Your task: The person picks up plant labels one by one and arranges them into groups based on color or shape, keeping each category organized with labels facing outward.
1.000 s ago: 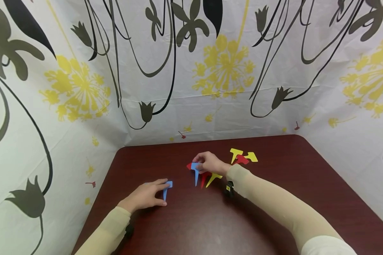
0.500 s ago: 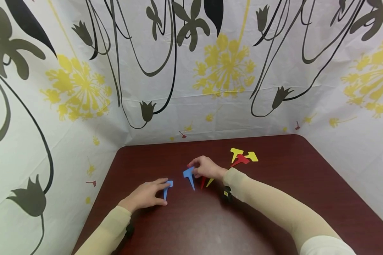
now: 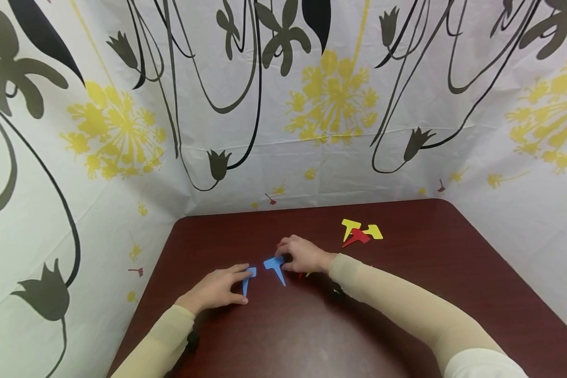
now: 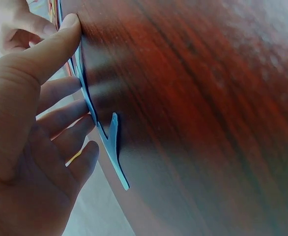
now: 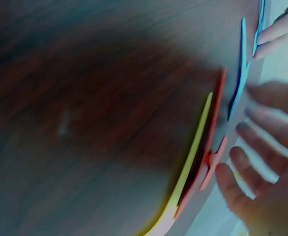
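Note:
A blue T-shaped plant label [image 3: 276, 268] lies left of centre on the table, its top at the fingertips of my right hand [image 3: 307, 254]. In the right wrist view, the right fingers are spread and loosely bent beside this label. My left hand [image 3: 212, 290] rests on the table with thumb and fingers apart around a second blue plant label [image 3: 245, 283], touching it. Another blue label [image 4: 113, 147] shows past the little finger in the left wrist view. Under the right hand lie a red label [image 5: 216, 110] and a yellow label [image 5: 193, 150], mostly hidden in the head view.
Farther back right on the dark red-brown table [image 3: 321, 331] lies a small cluster: a yellow label [image 3: 349, 226], another yellow label [image 3: 374, 231] and a red label [image 3: 357, 236]. A flower-patterned cloth [image 3: 283, 126] hangs along the table's far side.
My right hand has moved the blue label left and nearer, toward the left hand's label, and the label has turned so its stem points down and right. The left hand stays in place.

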Demonstrator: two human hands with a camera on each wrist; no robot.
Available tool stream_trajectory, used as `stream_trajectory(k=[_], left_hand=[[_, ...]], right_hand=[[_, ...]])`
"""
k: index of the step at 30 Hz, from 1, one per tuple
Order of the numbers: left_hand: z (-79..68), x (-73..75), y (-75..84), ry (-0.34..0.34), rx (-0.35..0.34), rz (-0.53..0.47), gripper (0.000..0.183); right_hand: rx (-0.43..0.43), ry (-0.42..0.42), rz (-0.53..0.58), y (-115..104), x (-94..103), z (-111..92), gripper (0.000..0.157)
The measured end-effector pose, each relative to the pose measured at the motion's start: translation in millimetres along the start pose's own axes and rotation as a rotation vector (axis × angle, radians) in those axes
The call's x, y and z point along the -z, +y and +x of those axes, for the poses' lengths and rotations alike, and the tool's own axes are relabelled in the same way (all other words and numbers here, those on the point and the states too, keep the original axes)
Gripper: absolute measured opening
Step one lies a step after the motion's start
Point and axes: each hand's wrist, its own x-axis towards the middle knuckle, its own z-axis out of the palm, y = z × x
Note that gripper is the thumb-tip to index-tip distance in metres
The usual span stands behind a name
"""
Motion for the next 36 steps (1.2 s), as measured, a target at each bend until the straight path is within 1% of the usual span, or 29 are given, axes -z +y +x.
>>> stream_trajectory(k=[2, 5, 7, 9, 13, 18, 26, 30, 36], left_hand=[[0.3, -0.3, 0.7, -0.002, -0.005, 0.001, 0.076], [1.1, -0.9, 2.6, -0.001, -0.015, 0.009, 0.077], [1.7, -0.8, 3.6, -0.001, -0.017, 0.016, 0.077], [2.4, -0.5, 4.0, -0.001, -0.015, 0.021, 0.077], [2.7, 0.9, 3.1, 0.003, -0.007, 0.024, 0.077], [1.7, 1.9, 2.7, 0.006, 0.002, 0.025, 0.077], [1.4, 0.6, 3.0, 0.009, 0.017, 0.02, 0.078], [1.2, -0.4, 2.6, 0.011, 0.008, 0.031, 0.077], [-1.2, -0.1, 0.8, 0.02, -0.003, 0.023, 0.076]], right_hand=[[0.061, -0.031, -0.032, 1.7, -2.0, -1.2, 0.041], [0.135, -0.08, -0.059, 4.5, -3.3, -5.0, 0.06], [0.172, -0.101, -0.083, 5.8, -2.0, -8.1, 0.072], [0.187, -0.114, -0.106, 6.0, 0.9, -11.3, 0.077], [0.194, -0.125, -0.153, 7.0, 2.1, -13.9, 0.073], [0.185, -0.119, -0.203, 6.0, -2.6, -15.4, 0.07], [0.185, -0.086, -0.24, -5.9, -9.8, -18.3, 0.07], [0.189, -0.076, -0.266, -13.1, -12.5, -19.5, 0.067], [0.178, -0.076, -0.264, -22.1, -14.1, -19.1, 0.063]])
